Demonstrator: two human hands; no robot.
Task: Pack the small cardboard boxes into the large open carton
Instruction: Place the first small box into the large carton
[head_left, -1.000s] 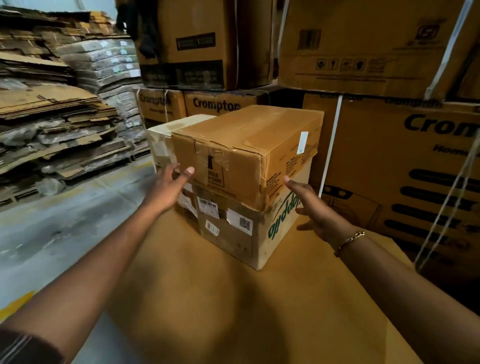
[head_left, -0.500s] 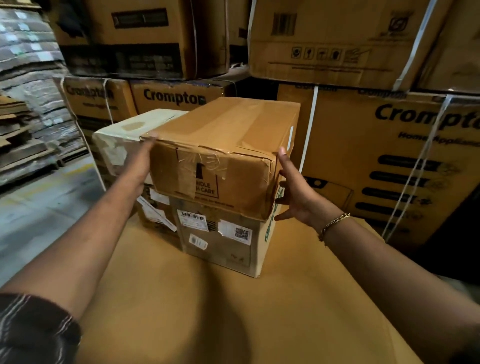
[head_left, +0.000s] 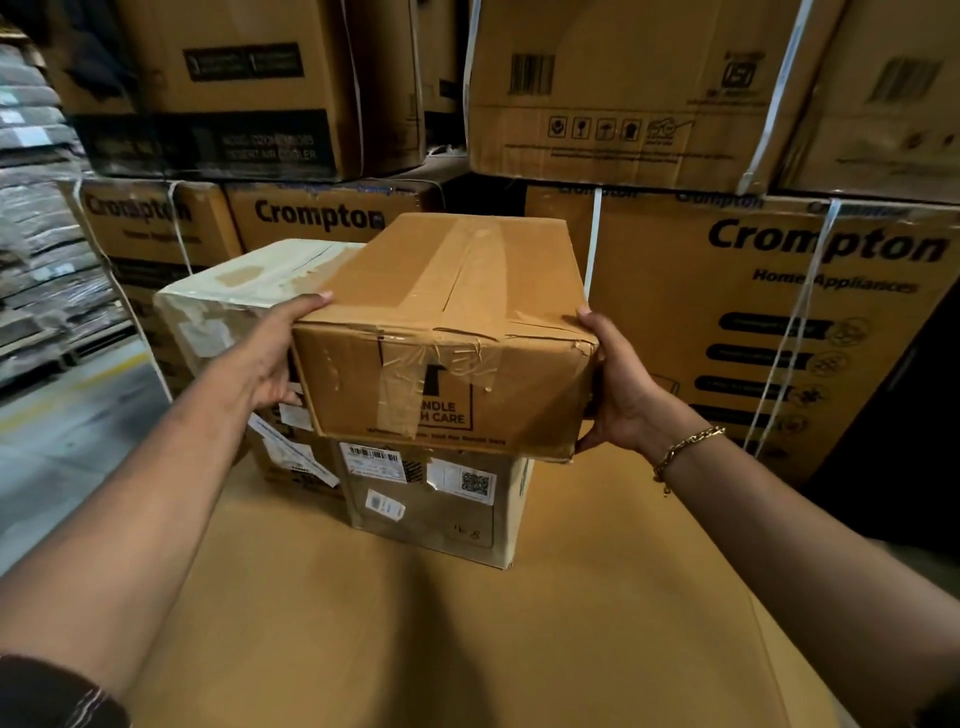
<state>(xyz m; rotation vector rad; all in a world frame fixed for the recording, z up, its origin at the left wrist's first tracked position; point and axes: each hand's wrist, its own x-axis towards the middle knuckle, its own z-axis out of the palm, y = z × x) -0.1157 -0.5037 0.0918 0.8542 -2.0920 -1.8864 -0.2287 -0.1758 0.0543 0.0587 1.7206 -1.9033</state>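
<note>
Head view: taped box (head_left: 447, 332) held by both sides. Left grip (head_left: 265, 353) curls round its left edge, right grip (head_left: 621, 389) round its right. Labelled box (head_left: 431, 499) sits below.

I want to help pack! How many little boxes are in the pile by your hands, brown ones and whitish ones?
Brown: 3, namely the taped box held up, the QR-label box beneath it, and a partly hidden box under the pale one
Whitish: 1, the whitish box
Total: 4
</note>
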